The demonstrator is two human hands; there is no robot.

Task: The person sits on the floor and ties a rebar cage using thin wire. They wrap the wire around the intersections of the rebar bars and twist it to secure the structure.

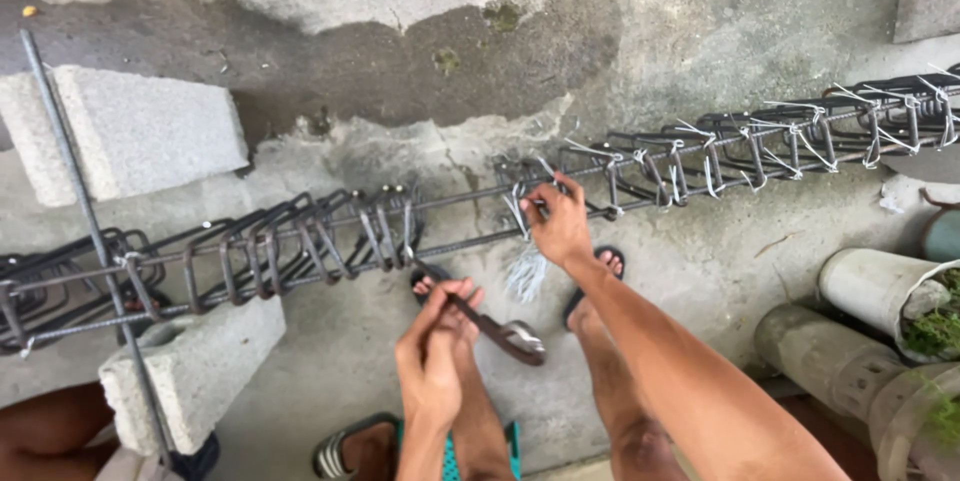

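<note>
A long rebar cage point(300, 241) of dark stirrups and long bars lies across the concrete floor, from the left edge to the upper right. My right hand point(558, 224) pinches a pale tie wire at a stirrup on the cage's near bar. A bundle of pale wires point(525, 273) hangs just below that hand. My left hand point(432, 356) grips a dark metal tool point(495, 329) lower down, and the tool's thin end points up toward the cage. My feet in dark sandals point(603, 266) stand just under the cage.
The cage rests on a concrete block point(195, 371); a second block point(130, 131) lies behind it. A loose steel rod point(88, 226) slants across the left. Concrete pipes with plants point(880, 296) stand on the right. Another person's leg point(45, 431) and a striped sandal point(345, 449) show at the bottom.
</note>
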